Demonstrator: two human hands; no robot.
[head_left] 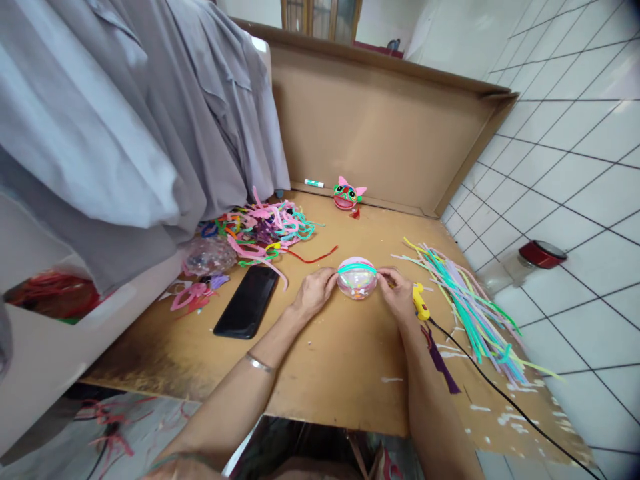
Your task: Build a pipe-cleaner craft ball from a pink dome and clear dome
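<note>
A clear plastic ball (357, 285) with a pink top stands on the table between my hands. Across its upper part runs a teal pipe cleaner (357, 269). My left hand (316, 291) is closed, pinching the pipe cleaner at the ball's left side. On the right side, the fingers of my right hand (396, 289) pinch its other end. Bits of white and orange show through the ball's wall, too small to make out. A yellow glue gun (421, 303) lies just beyond my right wrist, partly hidden by it.
A pile of coloured pipe cleaners (270, 223) lies at the back left, near a black phone (247, 303). Straight pipe cleaners (470, 303) spread at the right beside a cable (500, 390). A finished animal-face ornament (347, 193) and a glue stick (314, 183) are by the cardboard wall (370, 120).
</note>
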